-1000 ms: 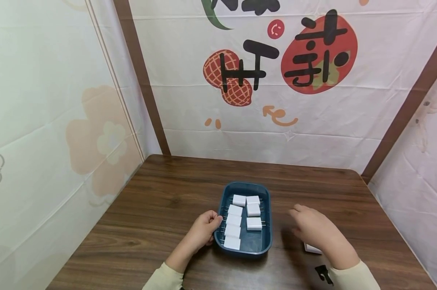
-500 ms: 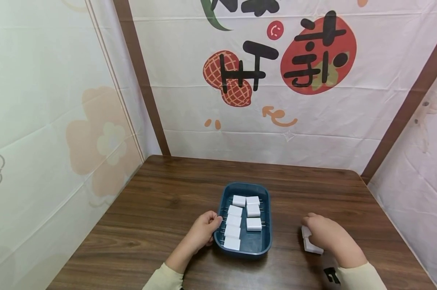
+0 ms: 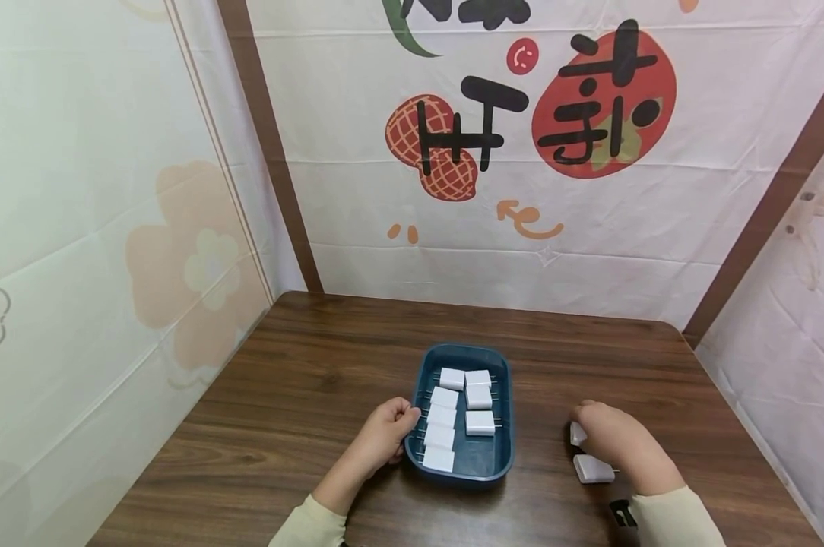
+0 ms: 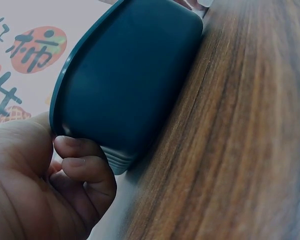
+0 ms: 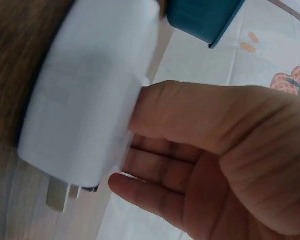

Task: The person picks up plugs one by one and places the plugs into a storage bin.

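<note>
My left hand (image 3: pixel 387 431) grips the left rim of a dark blue tray (image 3: pixel 478 478), its thumb on top and the other fingers curled below; the left wrist view shows them against the tray's outer wall (image 4: pixel 135 75). Inside the tray lie two columns of white charger plugs (image 3: pixel 438 437), prongs pointing outward. To the tray's right, my right hand (image 3: pixel 620 441) pinches a white charger plug (image 3: pixel 578 434), mostly covered by the fingers. Another white charger plug (image 3: pixel 594 469) lies just nearer on the table; it looms large in the right wrist view, prongs showing, hiding the fingertips.
The brown wood-grain table (image 3: pixel 343 342) extends around the tray. A white printed cloth (image 3: pixel 357 266) hangs behind it, with more cloth at both sides. A small black piece (image 3: pixel 622 513) shows by the right sleeve.
My right hand has moved right and nearer, away from the tray's side, onto the loose charger plugs. Those two plugs, touching half a second ago, now lie apart. The left hand stays put.
</note>
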### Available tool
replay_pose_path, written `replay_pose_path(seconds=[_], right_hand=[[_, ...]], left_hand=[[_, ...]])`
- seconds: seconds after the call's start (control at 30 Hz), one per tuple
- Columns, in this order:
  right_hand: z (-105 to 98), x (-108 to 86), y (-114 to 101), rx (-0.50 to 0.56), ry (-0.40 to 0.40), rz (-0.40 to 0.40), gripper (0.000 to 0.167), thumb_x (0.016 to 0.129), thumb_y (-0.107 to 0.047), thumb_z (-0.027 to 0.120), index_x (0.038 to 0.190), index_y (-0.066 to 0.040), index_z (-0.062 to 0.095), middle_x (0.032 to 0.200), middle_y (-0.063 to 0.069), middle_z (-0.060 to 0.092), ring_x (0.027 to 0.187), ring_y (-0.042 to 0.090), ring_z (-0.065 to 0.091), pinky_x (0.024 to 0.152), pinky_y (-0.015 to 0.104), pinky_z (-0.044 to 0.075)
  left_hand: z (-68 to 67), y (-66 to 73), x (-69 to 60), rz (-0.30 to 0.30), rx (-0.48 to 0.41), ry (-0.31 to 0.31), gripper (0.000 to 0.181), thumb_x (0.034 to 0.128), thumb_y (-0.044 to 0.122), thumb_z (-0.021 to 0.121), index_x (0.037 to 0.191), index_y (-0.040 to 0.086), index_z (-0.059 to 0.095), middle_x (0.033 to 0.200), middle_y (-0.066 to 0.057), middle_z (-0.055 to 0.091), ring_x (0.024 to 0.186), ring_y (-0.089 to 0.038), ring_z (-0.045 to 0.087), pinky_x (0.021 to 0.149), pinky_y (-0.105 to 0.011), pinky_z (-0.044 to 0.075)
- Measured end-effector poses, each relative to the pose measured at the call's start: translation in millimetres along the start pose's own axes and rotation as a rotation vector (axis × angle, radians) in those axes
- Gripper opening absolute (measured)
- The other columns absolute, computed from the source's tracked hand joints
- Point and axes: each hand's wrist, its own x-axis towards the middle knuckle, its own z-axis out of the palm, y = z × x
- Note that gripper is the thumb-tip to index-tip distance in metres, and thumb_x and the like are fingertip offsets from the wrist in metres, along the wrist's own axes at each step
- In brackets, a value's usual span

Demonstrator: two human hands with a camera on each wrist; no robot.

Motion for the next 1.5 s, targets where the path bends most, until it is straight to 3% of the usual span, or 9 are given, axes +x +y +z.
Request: replay_pose_path(seconds=[0.23, 0.6, 0.8, 1.03, 1.3, 1.5], right_hand=[[-5, 3.5, -6, -0.022, -0.007, 0.002, 0.028, 0.080, -0.006, 0.083, 0.105, -0.004, 0.071, 0.100, 0.008, 0.067, 0.086, 0.023, 0.067, 0.072, 0.043, 0.057], [-43, 10.7, -50, 0.079, 0.010, -0.043, 0.035, 0.080, -0.010, 0.082, 0.112, -0.005, 0.070, 0.105, 0.004, 0.066, 0.088, 0.017, 0.064, 0.078, 0.043, 0.057], [-54, 17.6, -77, 0.078, 0.022, -0.102, 0.035, 0.081, -0.013, 0.084, 0.114, -0.008, 0.073, 0.104, 0.000, 0.065, 0.085, 0.012, 0.061, 0.076, 0.038, 0.057], [-51, 27.8, -106, 0.031, 0.006, -0.202, 0.034, 0.082, -0.015, 0.084, 0.114, -0.010, 0.074, 0.108, -0.001, 0.068, 0.092, 0.012, 0.064, 0.082, 0.037, 0.059], [-41, 40.9, -133, -0.002, -0.038, -0.257, 0.034, 0.084, -0.018, 0.082, 0.116, -0.010, 0.075, 0.107, 0.001, 0.069, 0.083, 0.009, 0.060, 0.076, 0.032, 0.059], [-26, 49.2, -140, 0.028, -0.106, -0.266, 0.026, 0.083, -0.015, 0.082, 0.107, -0.011, 0.076, 0.099, -0.001, 0.068, 0.075, 0.007, 0.053, 0.072, 0.030, 0.057]], left_hand=[[0.2, -0.4, 0.1, 0.003, 0.008, -0.001, 0.026, 0.1066, 0.028, 0.056, 0.092, 0.007, 0.052, 0.061, 0.001, 0.044, 0.045, -0.013, 0.040, 0.039, -0.022, 0.034], [-0.9, 0.9, -1.0, 0.004, 0.012, 0.000, 0.026, 0.1068, 0.028, 0.056, 0.092, 0.007, 0.052, 0.060, 0.002, 0.044, 0.045, -0.012, 0.039, 0.039, -0.022, 0.034], [-1.1, 1.1, -0.3, -0.001, 0.010, 0.009, 0.026, 0.1067, 0.027, 0.056, 0.092, 0.007, 0.052, 0.059, 0.001, 0.044, 0.044, -0.013, 0.040, 0.039, -0.023, 0.034], [-1.1, 1.2, 0.2, 0.000, 0.023, 0.007, 0.026, 0.1067, 0.028, 0.056, 0.093, 0.006, 0.052, 0.060, 0.000, 0.046, 0.046, -0.015, 0.042, 0.040, -0.023, 0.035], [-2.2, 2.7, -1.0, 0.005, 0.018, 0.006, 0.027, 0.1064, 0.029, 0.057, 0.092, 0.006, 0.052, 0.060, 0.000, 0.045, 0.045, -0.014, 0.041, 0.040, -0.023, 0.035], [-1.2, 0.8, -0.8, 0.006, 0.019, 0.004, 0.026, 0.1065, 0.029, 0.056, 0.092, 0.007, 0.052, 0.061, 0.001, 0.045, 0.045, -0.014, 0.041, 0.040, -0.023, 0.035]])
